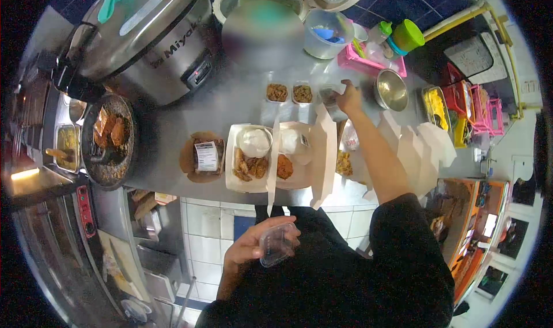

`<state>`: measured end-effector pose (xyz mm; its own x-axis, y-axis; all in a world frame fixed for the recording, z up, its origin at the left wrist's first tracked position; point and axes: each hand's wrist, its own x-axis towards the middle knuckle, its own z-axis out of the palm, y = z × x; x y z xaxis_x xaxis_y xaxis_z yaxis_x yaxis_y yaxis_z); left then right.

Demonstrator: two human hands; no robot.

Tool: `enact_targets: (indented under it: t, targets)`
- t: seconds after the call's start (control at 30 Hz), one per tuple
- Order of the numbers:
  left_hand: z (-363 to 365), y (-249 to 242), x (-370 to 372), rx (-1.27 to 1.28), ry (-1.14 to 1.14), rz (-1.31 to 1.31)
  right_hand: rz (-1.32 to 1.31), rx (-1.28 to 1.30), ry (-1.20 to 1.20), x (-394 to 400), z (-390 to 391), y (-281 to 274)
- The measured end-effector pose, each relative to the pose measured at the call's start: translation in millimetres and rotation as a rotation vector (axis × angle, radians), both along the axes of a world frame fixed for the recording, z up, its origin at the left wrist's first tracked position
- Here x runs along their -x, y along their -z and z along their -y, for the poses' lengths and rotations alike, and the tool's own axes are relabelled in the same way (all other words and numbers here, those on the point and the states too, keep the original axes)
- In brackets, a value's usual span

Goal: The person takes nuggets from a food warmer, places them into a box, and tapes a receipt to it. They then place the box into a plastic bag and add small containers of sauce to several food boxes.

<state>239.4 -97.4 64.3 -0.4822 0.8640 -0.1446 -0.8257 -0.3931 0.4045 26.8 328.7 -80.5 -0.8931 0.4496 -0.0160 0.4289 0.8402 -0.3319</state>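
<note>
My left hand (256,242) is closed round a clear plastic lid (279,246), low in front of my body. Stretched over the steel counter, my right hand (349,100) has its fingers at the edge of a small clear plastic container (329,96) and seems to grip it. To its left stand two small tubs, one (277,93) and another (302,93), with brown minced food. Nearer me are an open meal box (247,133) with rice and fried chicken, and a second box (295,181) with rice and a reddish piece. A third box (358,169) lies partly under my right forearm.
A large rice cooker (173,51) and a pan of chicken (109,175) stand left. A labelled brown package (207,157) lies beside the boxes. At the back right are a steel bowl (391,90), a pink basket (368,68) and a tub of yellow food (436,109).
</note>
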Motion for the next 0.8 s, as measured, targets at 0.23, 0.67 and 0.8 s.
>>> enact_targets:
  t: [0.23,0.67,0.8]
  targets:
    - [13.2,-11.9,15.6,0.092,0.008,-0.146,-0.002,-0.074,-0.234,-6.2,34.5,-42.3]
    - [-62.1,-71.4,127.5,0.958,-0.308,-0.798,0.473,0.084,-0.137,0.3,19.5,-49.4]
    - [-134.6,-42.2,217.5,1.402,-0.185,-1.295,0.544,0.189,-0.145,7.6,15.4,-51.3]
